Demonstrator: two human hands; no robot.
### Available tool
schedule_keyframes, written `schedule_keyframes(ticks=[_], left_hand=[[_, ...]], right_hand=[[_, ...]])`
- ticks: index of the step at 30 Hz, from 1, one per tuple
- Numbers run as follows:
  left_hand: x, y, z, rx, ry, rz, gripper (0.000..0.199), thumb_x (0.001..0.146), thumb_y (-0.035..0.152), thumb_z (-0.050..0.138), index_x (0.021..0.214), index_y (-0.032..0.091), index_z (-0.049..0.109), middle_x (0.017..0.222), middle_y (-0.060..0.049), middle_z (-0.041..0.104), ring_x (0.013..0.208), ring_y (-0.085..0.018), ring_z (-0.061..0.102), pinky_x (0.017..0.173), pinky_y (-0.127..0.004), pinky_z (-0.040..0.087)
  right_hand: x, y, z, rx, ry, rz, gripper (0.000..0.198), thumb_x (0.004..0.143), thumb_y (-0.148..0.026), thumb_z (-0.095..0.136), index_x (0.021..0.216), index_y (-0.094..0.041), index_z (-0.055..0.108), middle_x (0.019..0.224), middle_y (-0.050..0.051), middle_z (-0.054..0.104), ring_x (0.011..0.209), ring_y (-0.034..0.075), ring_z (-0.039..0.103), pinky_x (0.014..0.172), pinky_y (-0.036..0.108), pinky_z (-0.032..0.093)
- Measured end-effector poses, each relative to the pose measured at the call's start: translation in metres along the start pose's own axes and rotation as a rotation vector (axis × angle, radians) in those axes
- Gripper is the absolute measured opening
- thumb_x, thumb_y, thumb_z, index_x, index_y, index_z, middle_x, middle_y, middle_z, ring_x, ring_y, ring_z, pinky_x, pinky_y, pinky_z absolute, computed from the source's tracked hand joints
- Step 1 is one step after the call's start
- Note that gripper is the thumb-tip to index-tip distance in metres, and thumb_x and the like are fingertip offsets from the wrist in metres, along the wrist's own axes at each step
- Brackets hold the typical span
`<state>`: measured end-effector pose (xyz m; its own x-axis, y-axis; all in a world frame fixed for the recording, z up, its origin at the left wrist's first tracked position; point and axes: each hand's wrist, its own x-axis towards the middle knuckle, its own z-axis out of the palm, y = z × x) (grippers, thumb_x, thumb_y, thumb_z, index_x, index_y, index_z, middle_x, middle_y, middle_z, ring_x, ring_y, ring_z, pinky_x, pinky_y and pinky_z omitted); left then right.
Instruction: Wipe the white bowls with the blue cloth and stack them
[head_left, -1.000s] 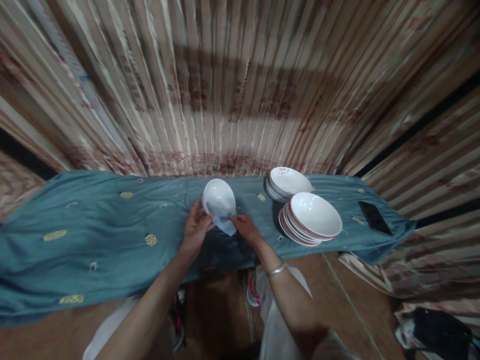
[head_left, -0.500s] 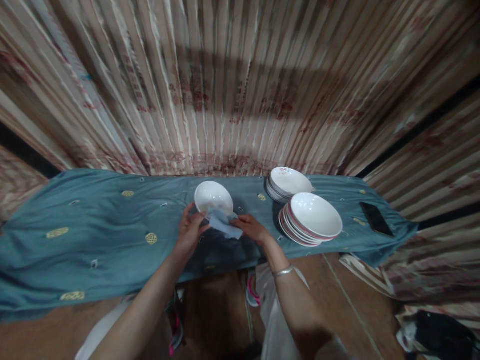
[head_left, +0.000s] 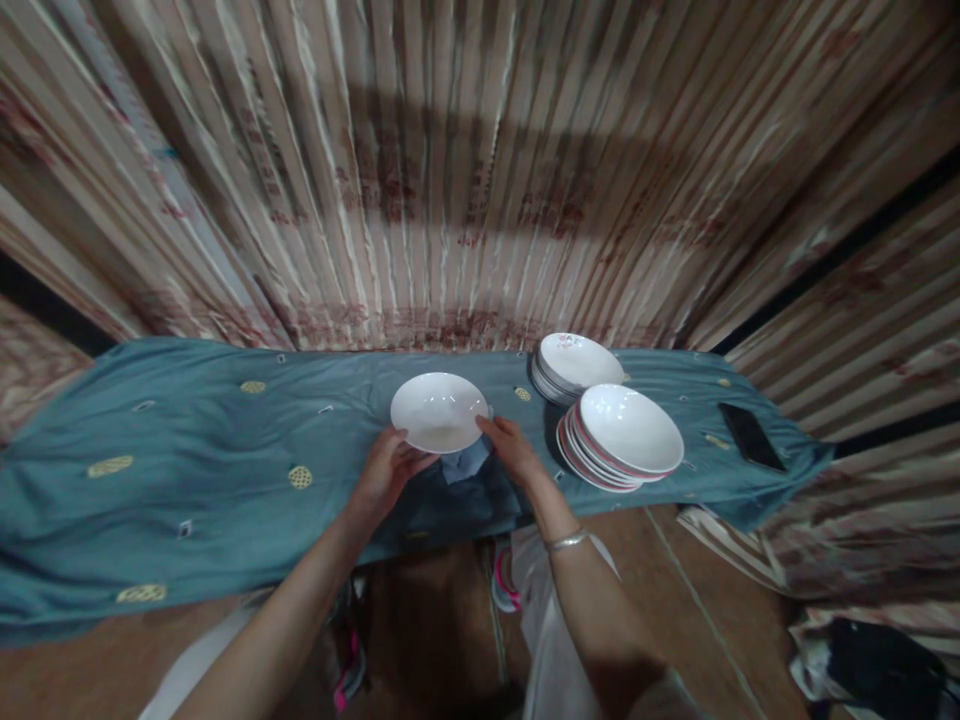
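A white bowl (head_left: 439, 412) is held between my two hands above the front half of the cloth-covered table. My left hand (head_left: 388, 468) grips its near left rim, thumb on top and fingers underneath. My right hand (head_left: 511, 447) holds the right rim with the thumb over the edge. A light blue cloth (head_left: 466, 460) hangs beneath the bowl by my right hand, partly hidden by the bowl. To the right stand a stack of white bowls with red bands (head_left: 631, 430) and, behind it, a second stack of white dishes (head_left: 579, 362).
A teal patterned tablecloth (head_left: 225, 430) covers the long, narrow table. A black phone (head_left: 752, 436) lies near its right end. Pleated curtains (head_left: 450, 200) hang along the back and right. A dark bag-like item (head_left: 885, 655) is on the floor at lower right.
The cloth has gone from the bowl's inside to beneath its right side. The bowl has turned and shifted slightly right, and my right hand now grips its rim.
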<state>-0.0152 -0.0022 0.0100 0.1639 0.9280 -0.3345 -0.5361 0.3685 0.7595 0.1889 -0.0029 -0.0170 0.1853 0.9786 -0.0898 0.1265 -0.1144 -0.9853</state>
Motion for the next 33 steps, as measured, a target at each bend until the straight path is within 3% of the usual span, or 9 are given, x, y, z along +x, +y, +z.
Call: schedule_keyframes(ticks=[5, 7, 10, 12, 14, 18, 23, 28, 33], left_hand=[[0.001, -0.007, -0.003, 0.145, 0.010, 0.071, 0.038, 0.078, 0.030, 0.067, 0.114, 0.018, 0.062, 0.122, -0.011, 0.070, 0.109, -0.028, 0.068, 0.093, -0.047, 0.057], [0.001, -0.010, -0.005, 0.253, 0.064, 0.204, 0.049, 0.078, 0.033, 0.069, 0.124, 0.021, 0.059, 0.143, -0.012, 0.057, 0.129, -0.032, 0.055, 0.105, -0.050, 0.048], [0.000, -0.012, -0.009, 0.556, 0.066, 0.540, 0.059, 0.075, 0.034, 0.075, 0.130, 0.024, 0.057, 0.158, -0.010, 0.040, 0.149, -0.030, 0.030, 0.122, -0.049, 0.023], [-0.001, -0.013, -0.010, 0.792, -0.049, 0.730, 0.051, 0.075, 0.035, 0.075, 0.123, 0.025, 0.064, 0.154, -0.010, 0.045, 0.151, -0.029, 0.024, 0.124, -0.049, 0.012], [-0.001, -0.015, -0.010, 0.969, -0.188, 0.823, 0.036, 0.078, 0.035, 0.072, 0.113, 0.026, 0.070, 0.140, -0.010, 0.060, 0.147, -0.030, 0.032, 0.123, -0.054, 0.005], [0.002, -0.026, -0.010, 1.091, -0.325, 0.843, 0.017, 0.085, 0.028, 0.064, 0.098, 0.029, 0.075, 0.108, -0.008, 0.075, 0.118, -0.029, 0.062, 0.121, -0.057, -0.002], [0.004, -0.033, -0.009, 1.051, -0.337, 0.783, 0.017, 0.087, 0.028, 0.060, 0.091, 0.030, 0.076, 0.094, -0.005, 0.077, 0.094, -0.025, 0.069, 0.122, -0.055, 0.000], [0.000, -0.023, -0.003, 0.884, -0.296, 0.689, 0.012, 0.079, 0.034, 0.068, 0.083, 0.029, 0.078, 0.088, -0.005, 0.078, 0.091, -0.027, 0.069, 0.123, -0.050, 0.011], [-0.006, -0.007, 0.006, 0.641, -0.096, 0.528, 0.006, 0.069, 0.026, 0.077, 0.074, 0.028, 0.078, 0.079, 0.000, 0.077, 0.086, -0.026, 0.068, 0.121, -0.043, 0.020]], right_hand=[[0.000, 0.000, -0.003, -0.077, 0.051, 0.007, 0.040, 0.071, -0.054, 0.059, 0.054, -0.023, 0.042, 0.050, -0.008, 0.031, 0.052, 0.009, 0.030, 0.049, 0.025, 0.021], [0.001, -0.001, -0.005, -0.117, 0.082, -0.002, 0.038, 0.072, -0.053, 0.055, 0.053, -0.023, 0.041, 0.050, -0.008, 0.030, 0.052, 0.009, 0.029, 0.049, 0.024, 0.021], [0.003, -0.002, -0.008, -0.157, 0.112, -0.010, 0.037, 0.071, -0.051, 0.053, 0.052, -0.023, 0.039, 0.051, -0.008, 0.030, 0.053, 0.009, 0.030, 0.050, 0.024, 0.021], [0.004, -0.002, -0.008, -0.184, 0.122, -0.012, 0.037, 0.070, -0.051, 0.053, 0.050, -0.023, 0.038, 0.050, -0.008, 0.029, 0.054, 0.009, 0.030, 0.050, 0.024, 0.021], [0.004, -0.002, -0.008, -0.213, 0.126, -0.017, 0.037, 0.070, -0.050, 0.053, 0.050, -0.023, 0.038, 0.050, -0.007, 0.030, 0.054, 0.010, 0.031, 0.050, 0.024, 0.021], [0.004, -0.004, -0.005, -0.264, 0.122, -0.025, 0.037, 0.071, -0.049, 0.053, 0.048, -0.023, 0.038, 0.049, -0.007, 0.031, 0.055, 0.010, 0.033, 0.050, 0.024, 0.022], [0.001, -0.011, -0.003, -0.315, 0.120, -0.031, 0.040, 0.072, -0.049, 0.054, 0.047, -0.024, 0.036, 0.049, -0.006, 0.031, 0.054, 0.011, 0.033, 0.053, 0.026, 0.022], [-0.010, -0.021, 0.001, -0.372, 0.127, -0.114, 0.051, 0.081, -0.064, 0.046, 0.051, -0.024, 0.037, 0.050, -0.005, 0.032, 0.055, 0.012, 0.034, 0.054, 0.027, 0.024], [-0.022, -0.030, 0.008, -0.316, 0.127, -0.241, 0.053, 0.087, -0.069, 0.037, 0.061, -0.023, 0.042, 0.055, -0.003, 0.040, 0.058, 0.013, 0.038, 0.056, 0.028, 0.029]])
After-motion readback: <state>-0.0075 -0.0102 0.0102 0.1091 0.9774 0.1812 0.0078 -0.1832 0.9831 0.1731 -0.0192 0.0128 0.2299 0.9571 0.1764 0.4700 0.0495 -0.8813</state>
